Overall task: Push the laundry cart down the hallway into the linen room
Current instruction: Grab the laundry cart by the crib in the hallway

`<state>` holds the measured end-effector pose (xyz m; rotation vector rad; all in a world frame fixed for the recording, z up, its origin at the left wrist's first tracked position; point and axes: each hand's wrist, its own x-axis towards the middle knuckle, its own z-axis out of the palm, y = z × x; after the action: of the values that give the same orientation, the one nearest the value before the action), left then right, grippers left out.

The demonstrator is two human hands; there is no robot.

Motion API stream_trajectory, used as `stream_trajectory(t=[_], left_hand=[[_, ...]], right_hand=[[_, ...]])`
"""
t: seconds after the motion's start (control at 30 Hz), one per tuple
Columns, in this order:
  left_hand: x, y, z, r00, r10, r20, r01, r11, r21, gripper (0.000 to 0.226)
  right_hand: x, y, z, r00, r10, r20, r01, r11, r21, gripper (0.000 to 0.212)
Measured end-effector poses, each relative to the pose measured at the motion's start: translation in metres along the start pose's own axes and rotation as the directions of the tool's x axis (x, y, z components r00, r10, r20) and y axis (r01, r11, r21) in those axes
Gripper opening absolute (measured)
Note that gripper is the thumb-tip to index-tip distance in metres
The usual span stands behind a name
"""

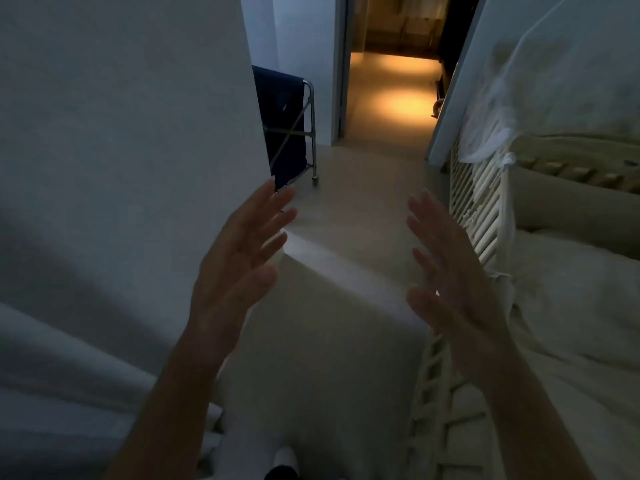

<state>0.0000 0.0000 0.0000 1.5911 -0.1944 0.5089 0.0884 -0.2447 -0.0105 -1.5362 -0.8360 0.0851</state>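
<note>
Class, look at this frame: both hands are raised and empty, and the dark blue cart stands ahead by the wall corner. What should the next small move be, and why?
Probably step forward and reach for the laundry cart's metal frame. Both the left hand and the right hand are open, holding nothing, and short of the cart, which stands beyond them, partly hidden by the wall corner, beside the lit doorway.

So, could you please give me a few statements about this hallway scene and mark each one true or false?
1. Both hands, left and right, are open and hold nothing. True.
2. The dark blue fabric laundry cart with a metal frame is gripped by the left hand. False: it stands ahead by the wall, untouched.
3. The doorway ahead is lit warm orange. True.
4. White slatted racks stand on the person's left. False: they are on the right.
</note>
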Motion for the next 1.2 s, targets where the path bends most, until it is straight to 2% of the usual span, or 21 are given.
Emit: stream_trajectory(t=[0.2, 0.4, 0.53, 0.67, 0.77, 0.9, 1.2], left_hand=[[0.020, -0.006, -0.002, 0.999, -0.013, -0.044, 0.014, 1.000, 0.027, 0.082], [0.065, -0.037, -0.012, 1.000, -0.009, -0.022, 0.009, 1.000, -0.003, 0.081], [0.105, -0.060, -0.029, 1.000, -0.013, -0.024, 0.012, 0.999, -0.037, 0.083], [0.150, -0.080, -0.054, 1.000, -0.018, 0.015, 0.019, 0.999, -0.029, 0.071], [0.186, -0.091, -0.075, 1.000, 0.001, 0.028, 0.000, 0.999, -0.039, 0.077], [0.230, -0.105, -0.098, 0.999, 0.018, 0.038, -0.016, 0.998, -0.063, 0.074], [0.304, -0.148, -0.109, 0.996, 0.027, 0.086, -0.019, 0.995, -0.097, 0.065]], right_hand=[[0.017, 0.009, -0.004, 1.000, 0.003, 0.002, -0.003, 1.000, -0.017, 0.075], [0.050, 0.030, -0.010, 0.999, 0.044, -0.013, -0.045, 0.997, -0.067, 0.077], [0.090, 0.049, -0.010, 0.997, 0.068, -0.026, -0.071, 0.993, -0.097, 0.080], [0.140, 0.065, -0.002, 0.996, 0.082, -0.033, -0.085, 0.989, -0.119, 0.080], [0.175, 0.076, 0.005, 0.996, 0.068, -0.059, -0.075, 0.988, -0.134, 0.077], [0.212, 0.088, 0.010, 0.994, 0.060, -0.087, -0.073, 0.985, -0.154, 0.077], [0.277, 0.123, -0.003, 0.990, 0.070, -0.125, -0.085, 0.989, -0.124, 0.076]])
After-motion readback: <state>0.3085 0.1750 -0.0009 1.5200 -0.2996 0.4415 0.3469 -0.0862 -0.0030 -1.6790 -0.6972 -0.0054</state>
